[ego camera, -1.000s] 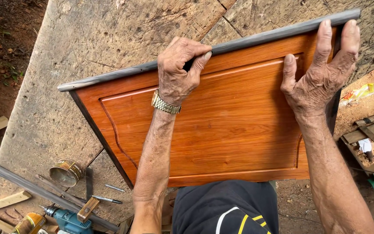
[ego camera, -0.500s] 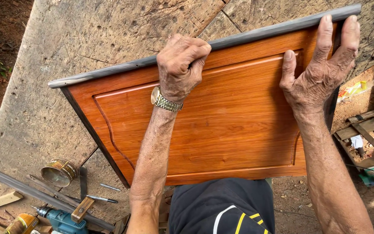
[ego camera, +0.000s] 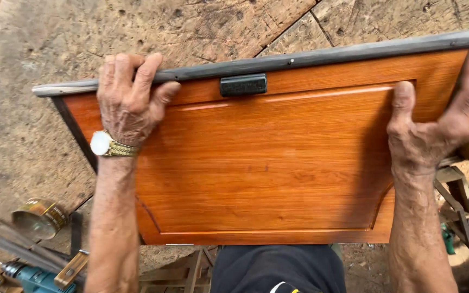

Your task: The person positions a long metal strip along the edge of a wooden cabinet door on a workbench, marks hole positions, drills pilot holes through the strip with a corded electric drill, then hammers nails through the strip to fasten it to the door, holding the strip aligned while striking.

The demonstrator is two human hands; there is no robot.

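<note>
The door panel (ego camera: 267, 168) lies on the tabletop (ego camera: 191, 27), reaching past its near edge. A tin (ego camera: 39, 217), drill (ego camera: 31, 276) and metal strips (ego camera: 12, 247) lie toward the near left corner.

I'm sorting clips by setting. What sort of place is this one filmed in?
Probably a small carpentry workshop, perhaps open-air. Both hands grip an orange wood-grain door panel over a rough, pitted workbench. A teal power drill and a metal tin lie at the left, and wood offcuts sit on the dirt ground at the right.

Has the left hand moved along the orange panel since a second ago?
Yes. The left hand slid leftward along the orange panel, uncovering the black handle under the grey strip.
</note>
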